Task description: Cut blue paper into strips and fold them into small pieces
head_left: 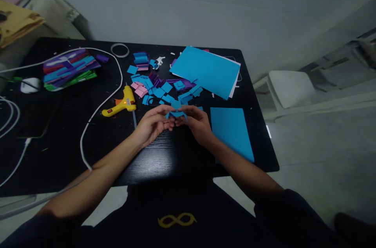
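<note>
A small folded piece of blue paper [176, 114] is held between both hands above the black table. My left hand [152, 124] grips its left side with thumb and fingers, and my right hand [198, 122] grips its right side. Just beyond the hands lie many small blue, pink and purple paper pieces [159, 92]. To the left of them rests a yellow glue gun [123, 103]. Large blue sheets [208, 70] lie over white paper at the back, and another blue sheet [232, 130] is beside my right forearm.
A white cable [101, 105] curves across the black table [188, 158] and over my left forearm. At the left are stacked coloured papers [70, 69], a dark phone [39, 117] and a white mouse-like object [30, 85]. A tape roll [120, 50] lies behind; a white stool [289, 87] stands right.
</note>
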`<state>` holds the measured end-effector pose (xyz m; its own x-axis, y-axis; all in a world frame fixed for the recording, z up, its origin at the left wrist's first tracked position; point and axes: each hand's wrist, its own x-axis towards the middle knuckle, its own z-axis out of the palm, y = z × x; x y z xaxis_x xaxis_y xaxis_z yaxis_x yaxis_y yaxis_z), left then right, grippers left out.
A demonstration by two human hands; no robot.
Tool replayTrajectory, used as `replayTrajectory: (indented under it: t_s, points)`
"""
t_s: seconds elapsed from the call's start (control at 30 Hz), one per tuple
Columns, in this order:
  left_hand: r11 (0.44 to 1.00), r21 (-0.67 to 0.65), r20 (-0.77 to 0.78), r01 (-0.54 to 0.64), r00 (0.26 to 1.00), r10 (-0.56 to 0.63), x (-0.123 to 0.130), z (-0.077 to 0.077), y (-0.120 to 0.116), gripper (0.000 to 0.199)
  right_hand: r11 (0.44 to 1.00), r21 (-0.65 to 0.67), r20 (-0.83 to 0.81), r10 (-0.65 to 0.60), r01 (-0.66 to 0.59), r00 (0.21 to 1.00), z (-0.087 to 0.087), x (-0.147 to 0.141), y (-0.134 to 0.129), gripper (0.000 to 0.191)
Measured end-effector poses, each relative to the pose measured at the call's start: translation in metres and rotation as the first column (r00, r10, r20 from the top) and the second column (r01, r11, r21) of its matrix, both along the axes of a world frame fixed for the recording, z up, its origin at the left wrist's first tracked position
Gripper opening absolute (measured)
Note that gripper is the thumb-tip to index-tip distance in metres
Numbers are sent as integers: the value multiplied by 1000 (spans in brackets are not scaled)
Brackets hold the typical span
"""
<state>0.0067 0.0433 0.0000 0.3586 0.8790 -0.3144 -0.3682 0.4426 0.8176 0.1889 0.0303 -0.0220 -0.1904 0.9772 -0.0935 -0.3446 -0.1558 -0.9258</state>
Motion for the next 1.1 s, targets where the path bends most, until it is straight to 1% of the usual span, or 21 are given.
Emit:
replayTrajectory:
  t_s: [0.1, 0.17, 0.2, 0.23, 0.3, 0.37, 0.43, 0.5, 0.63, 0.73, 0.83, 0.93, 1.03, 1.1]
  points:
    - [1000, -6, 26, 20, 999, -20, 0, 3, 2, 25, 1000, 0, 0, 11, -11, 1000, -1, 2, 2, 18]
    - [1000, 6, -21, 23, 1000, -23, -1, 3, 2, 25, 1000, 5, -5, 6, -6, 1000, -2, 4, 2, 19]
    - [999, 36, -82, 16, 997, -13, -1, 2, 2, 28, 1000, 6, -2, 5, -5, 1000, -2, 5, 2, 20]
    - [996, 87, -166, 11, 986, 4, -1, 2, 1, 30, 1000, 14, 18, 2, -3, 1000, -2, 5, 2, 22]
    - [972, 234, -342, 23, 938, 60, -1, 0, 0, 26, 998, 60, 122, -18, 11, 992, -2, 5, 1, 23]
    - [932, 359, -431, 47, 894, 121, 0, -2, -2, 23, 991, 126, 237, -70, 41, 969, -1, 3, 0, 18]
    - [907, 420, -419, 27, 893, 167, 1, -5, -3, 25, 983, 165, 264, -128, 86, 956, -2, 1, -1, 20]
    - [895, 445, -372, -18, 906, 203, 2, -9, -4, 31, 981, 150, 229, -158, 125, 961, -4, -1, -2, 30]
    - [876, 479, -321, -61, 916, 239, 2, -16, -3, 34, 988, 95, 212, -143, 125, 967, -9, 0, 1, 41]
    - [859, 508, -320, -67, 911, 260, 0, -20, -2, 33, 989, 96, 218, -128, 110, 968, -11, 2, 3, 45]
    - [842, 537, -346, -55, 895, 280, -2, -24, -3, 34, 990, 111, 224, -111, 88, 968, -12, 3, 3, 42]
    - [819, 573, -392, -22, 871, 297, -3, -26, -5, 33, 989, 138, 230, -87, 55, 969, -11, 3, 4, 33]
    - [801, 599, -424, 4, 849, 313, -2, -24, -7, 34, 987, 153, 232, -74, 39, 970, -9, 4, 5, 24]
    - [808, 589, -439, 18, 847, 301, -2, -22, -8, 34, 985, 163, 230, -89, 52, 969, -8, 5, 6, 21]
